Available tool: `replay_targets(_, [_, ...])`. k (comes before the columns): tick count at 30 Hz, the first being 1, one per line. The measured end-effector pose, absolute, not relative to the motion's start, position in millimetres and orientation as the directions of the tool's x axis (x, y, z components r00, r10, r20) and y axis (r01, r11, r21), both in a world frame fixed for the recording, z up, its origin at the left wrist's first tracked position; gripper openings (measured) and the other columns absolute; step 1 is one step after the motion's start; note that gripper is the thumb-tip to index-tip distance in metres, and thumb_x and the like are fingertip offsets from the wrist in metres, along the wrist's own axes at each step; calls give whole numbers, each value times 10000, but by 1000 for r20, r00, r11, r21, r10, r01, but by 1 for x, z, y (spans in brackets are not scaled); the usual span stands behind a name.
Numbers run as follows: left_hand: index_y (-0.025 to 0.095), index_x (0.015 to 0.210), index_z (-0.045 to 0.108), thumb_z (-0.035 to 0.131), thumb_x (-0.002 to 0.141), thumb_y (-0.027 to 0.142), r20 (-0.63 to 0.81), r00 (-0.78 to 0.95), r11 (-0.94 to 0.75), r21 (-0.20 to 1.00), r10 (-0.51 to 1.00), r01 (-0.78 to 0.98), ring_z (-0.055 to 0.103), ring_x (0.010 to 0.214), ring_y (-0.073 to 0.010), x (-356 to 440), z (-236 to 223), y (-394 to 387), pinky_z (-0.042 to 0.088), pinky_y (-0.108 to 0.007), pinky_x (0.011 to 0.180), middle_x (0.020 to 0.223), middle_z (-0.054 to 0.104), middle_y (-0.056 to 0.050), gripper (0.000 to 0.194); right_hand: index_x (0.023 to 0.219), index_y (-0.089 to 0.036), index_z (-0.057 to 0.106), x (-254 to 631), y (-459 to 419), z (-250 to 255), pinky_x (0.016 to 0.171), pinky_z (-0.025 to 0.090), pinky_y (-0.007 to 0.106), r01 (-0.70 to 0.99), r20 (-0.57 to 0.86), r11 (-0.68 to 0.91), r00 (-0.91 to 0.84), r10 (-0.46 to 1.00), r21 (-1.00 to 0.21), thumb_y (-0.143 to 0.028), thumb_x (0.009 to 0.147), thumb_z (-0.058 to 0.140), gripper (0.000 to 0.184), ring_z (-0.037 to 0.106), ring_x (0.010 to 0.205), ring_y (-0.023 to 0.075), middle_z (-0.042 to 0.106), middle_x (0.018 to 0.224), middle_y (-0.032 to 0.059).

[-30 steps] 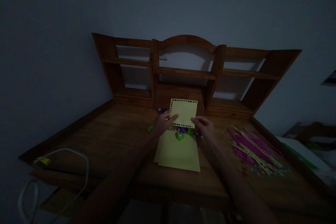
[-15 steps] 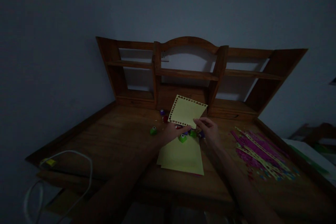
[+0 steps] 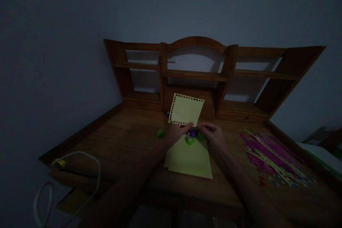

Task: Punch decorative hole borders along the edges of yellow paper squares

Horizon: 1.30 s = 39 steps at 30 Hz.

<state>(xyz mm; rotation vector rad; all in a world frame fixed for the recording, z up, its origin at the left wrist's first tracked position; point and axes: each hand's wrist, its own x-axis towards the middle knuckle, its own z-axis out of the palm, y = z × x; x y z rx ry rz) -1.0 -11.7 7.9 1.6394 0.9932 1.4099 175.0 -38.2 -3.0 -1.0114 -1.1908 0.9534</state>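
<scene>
Near the middle of the frame, a yellow sheet (image 3: 187, 109) stands tilted up above the counter (image 3: 128, 135), small cutouts running along 3 of its edges and the right edge plain. The left hand (image 3: 176, 132) appears to grasp its lower edge, thumb pointing toward the right; the right hand (image 3: 214, 134) has its fingertips drawn together close to the lower right corner, though I cannot tell whether they pinch the paper or something small. The likeliest trouble is a crease or tear: the holes sit close to the margin, so the strip outside them is thin, and a hard pinch or opposed pull could split it. With support only along the bottom, the sheet could also flop or twist. Just below the fingers, a purple eyed piece (image 3: 191, 133) and a green eyed piece (image 3: 190, 141) crowd the space; a wrist dipping there could knock them, and the paper stack (image 3: 190, 162) beneath might slide askew, its edges being uneven already. The dim light makes a misplaced finger easier to miss. The scraps (image 3: 272, 155) at right lie well apart, so a snag there seems unlikely.
</scene>
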Motion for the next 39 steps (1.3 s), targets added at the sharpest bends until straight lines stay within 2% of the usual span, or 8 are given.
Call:
replay_targets(6, [171, 1170, 623, 727, 764, 269, 391, 89, -397, 915, 916, 75, 646, 1080, -236, 0, 10, -15, 477, -373, 997, 1070, 721, -91, 430, 788, -206, 754, 175, -36, -7, 641, 501, 280, -57, 275, 282, 106, 956, -958, -382, 661, 809, 223, 658, 660, 173, 738, 765, 47])
replay_targets(12, [162, 1039, 671, 719, 766, 297, 353, 118, -365, 926, 928, 97, 675, 1010, -235, 0, 9, -16, 494, -360, 964, 1011, 737, -91, 309, 802, -206, 753, 179, -34, -11, 646, 499, 283, -46, 291, 295, 78, 954, -954, -377, 660, 815, 231, 662, 671, 179, 741, 770, 52])
replay_targets(17, [177, 1097, 649, 728, 755, 285, 381, 89, -389, 917, 920, 92, 650, 1067, -217, 2, 7, -14, 471, -348, 995, 1026, 734, -68, 367, 806, -196, 745, 179, -33, -12, 614, 488, 270, -43, 286, 290, 73, 955, -956, -380, 659, 814, 246, 647, 638, 165, 733, 751, 50])
replay_targets(24, [181, 995, 666, 749, 725, 353, 360, 200, -389, 912, 911, 131, 674, 969, -231, -1, 4, -13, 515, -361, 918, 1029, 726, -78, 331, 782, -190, 732, 177, -34, -12, 640, 509, 295, -51, 286, 292, 109, 952, -955, -411, 632, 818, 281, 656, 643, 179, 730, 743, 48])
replay_targets(29, [184, 917, 673, 751, 719, 356, 304, 203, -337, 929, 931, 155, 666, 989, -240, -2, 3, -15, 503, -362, 935, 944, 736, -74, 273, 780, -189, 725, 177, -34, -10, 628, 500, 286, 1, 309, 310, 97, 946, -951, -420, 642, 803, 280, 644, 645, 174, 721, 745, 46])
replay_targets(39, [171, 945, 665, 721, 740, 324, 329, 224, -364, 921, 917, 138, 669, 970, -227, 0, 2, -12, 518, -354, 909, 1035, 724, -80, 261, 796, -179, 711, 179, -34, -10, 586, 466, 262, 150, 381, 369, 61, 923, -917, -381, 701, 753, 228, 603, 621, 161, 675, 697, 30])
